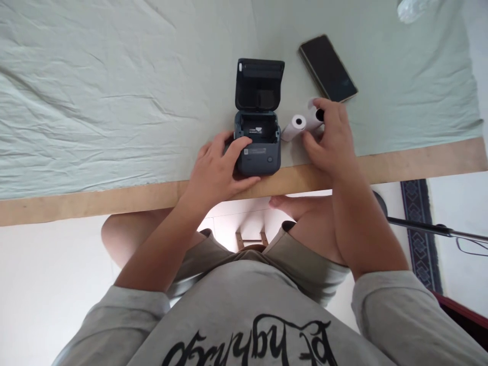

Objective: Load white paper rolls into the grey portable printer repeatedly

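Note:
A small dark blue device (256,161) stands near the table's front edge, its black lid (259,84) swung up and its inner compartment showing. My left hand (219,170) holds the device at its left side, fingers spread around the body. To the right of the device, a white paper roll (294,127) with a dark core leans on the cloth. My right hand (332,134) has its thumb and fingers around a second white roll (313,120), whose dark core end shows beside the fingers.
A dark phone (328,68) lies behind my right hand. Clear crumpled plastic (412,10) is at the back right. Wrinkled pale green cloth (114,101) covers the table, with a bare wooden front edge (87,203). A thin black pole (419,226) is at lower right.

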`<state>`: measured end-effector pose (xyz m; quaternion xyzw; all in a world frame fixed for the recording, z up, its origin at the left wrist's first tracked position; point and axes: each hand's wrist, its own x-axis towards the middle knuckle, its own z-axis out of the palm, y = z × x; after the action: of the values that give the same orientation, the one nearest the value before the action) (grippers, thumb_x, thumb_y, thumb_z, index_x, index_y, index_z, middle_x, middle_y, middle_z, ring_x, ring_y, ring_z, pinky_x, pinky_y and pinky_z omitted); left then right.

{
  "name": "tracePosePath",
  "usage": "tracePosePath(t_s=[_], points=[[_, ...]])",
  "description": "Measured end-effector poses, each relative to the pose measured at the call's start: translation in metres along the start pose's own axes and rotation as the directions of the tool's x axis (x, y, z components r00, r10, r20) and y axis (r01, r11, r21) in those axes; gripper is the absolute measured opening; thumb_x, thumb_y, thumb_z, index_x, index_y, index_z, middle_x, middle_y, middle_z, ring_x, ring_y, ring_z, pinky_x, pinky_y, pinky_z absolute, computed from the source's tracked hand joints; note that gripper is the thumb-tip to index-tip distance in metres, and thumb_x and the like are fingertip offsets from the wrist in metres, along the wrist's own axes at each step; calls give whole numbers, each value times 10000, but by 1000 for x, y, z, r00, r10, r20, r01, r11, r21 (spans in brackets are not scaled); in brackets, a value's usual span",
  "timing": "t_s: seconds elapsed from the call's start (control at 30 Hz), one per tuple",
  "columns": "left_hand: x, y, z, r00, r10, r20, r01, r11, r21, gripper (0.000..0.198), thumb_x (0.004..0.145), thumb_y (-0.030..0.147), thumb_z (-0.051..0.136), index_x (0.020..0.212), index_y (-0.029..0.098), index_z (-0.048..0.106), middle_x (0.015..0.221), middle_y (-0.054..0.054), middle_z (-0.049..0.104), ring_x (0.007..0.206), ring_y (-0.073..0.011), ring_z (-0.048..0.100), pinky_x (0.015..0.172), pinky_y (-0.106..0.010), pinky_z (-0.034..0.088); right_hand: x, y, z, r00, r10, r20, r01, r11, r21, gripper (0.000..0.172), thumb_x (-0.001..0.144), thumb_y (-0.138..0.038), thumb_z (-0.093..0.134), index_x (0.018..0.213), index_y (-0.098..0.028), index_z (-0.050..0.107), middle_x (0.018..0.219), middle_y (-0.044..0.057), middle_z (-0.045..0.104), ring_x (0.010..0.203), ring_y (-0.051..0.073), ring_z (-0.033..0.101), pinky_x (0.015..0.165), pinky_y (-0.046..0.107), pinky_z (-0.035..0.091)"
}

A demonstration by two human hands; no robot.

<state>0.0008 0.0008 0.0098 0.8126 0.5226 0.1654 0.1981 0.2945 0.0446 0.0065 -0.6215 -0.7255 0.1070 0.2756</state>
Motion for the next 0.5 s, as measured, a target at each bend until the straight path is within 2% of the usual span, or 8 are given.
tracePosePath(t_s=[0.1, 0.17, 0.23, 0.3, 0.37, 0.43, 0.5], points=[[0, 0, 0, 1000, -4, -3, 4, 1000, 7, 782, 842, 490, 841, 1513, 225, 540, 1573, -194, 528, 1456, -411, 550, 1216, -567, 440, 3, 6, 3, 997, 60, -54, -61, 998, -28, 492, 828, -304, 677, 1319, -284, 654, 1272, 117, 663, 1147, 290, 661, 926, 489, 625], [0, -1, 1, 1000, -4, -4, 4, 1000, 8, 796, 833, 499, 849, 1514, 226, 539, 1569, -194, 529, 1462, -422, 541, 1211, -575, 443, 3, 9, 2, 996, 72, -45, -72, 997, 3, 491, 844, -275, 643, 1334, -301, 642, 1259, 86, 689, 1085, 264, 679, 882, 460, 637], [0, -1, 1, 1000, -2, -2, 2, 1000, 7, 797, 834, 510, 847, 1513, 235, 533, 1572, -190, 527, 1465, -426, 535, 1210, -585, 441, 3, 12, 2, 999, 37, -18, -36, 998, 45, 604, 814, -203, 600, 1409, -304, 588, 1286, 68, 714, 1102, 250, 693, 963, 470, 628], [0, -1, 1, 1000, 3, -5, -3, 1000, 8, 779, 842, 515, 838, 1506, 244, 531, 1571, -184, 529, 1464, -421, 536, 1207, -582, 441, 2, 14, 2, 1000, 10, -18, -9, 999, 38, 687, 776, -194, 605, 1456, -277, 563, 1302, 94, 709, 1155, 262, 688, 1039, 498, 604], [0, -1, 1, 1000, 5, -11, -5, 1000, 13, 767, 847, 512, 832, 1500, 245, 532, 1568, -182, 532, 1460, -414, 542, 1203, -573, 445, 2, 17, 3, 999, 24, -43, -24, 1000, -4, 658, 781, -265, 649, 1437, -256, 601, 1272, 127, 690, 1133, 283, 682, 989, 512, 618], [0, -1, 1, 1000, 2, -12, -2, 1000, 21, 772, 840, 513, 838, 1495, 240, 535, 1563, -187, 535, 1447, -414, 553, 1198, -571, 450, 2, 20, 5, 996, 56, -65, -58, 998, -18, 606, 815, -333, 661, 1418, -297, 618, 1263, 109, 680, 1108, 285, 681, 936, 513, 632], [0, -1, 1, 1000, -4, -7, 4, 1000, 24, 779, 833, 508, 846, 1495, 237, 536, 1567, -190, 532, 1441, -418, 557, 1195, -573, 453, 3, 23, 5, 997, 53, -54, -52, 999, 10, 609, 832, -291, 617, 1439, -329, 581, 1314, 78, 685, 1145, 279, 686, 978, 526, 624]])
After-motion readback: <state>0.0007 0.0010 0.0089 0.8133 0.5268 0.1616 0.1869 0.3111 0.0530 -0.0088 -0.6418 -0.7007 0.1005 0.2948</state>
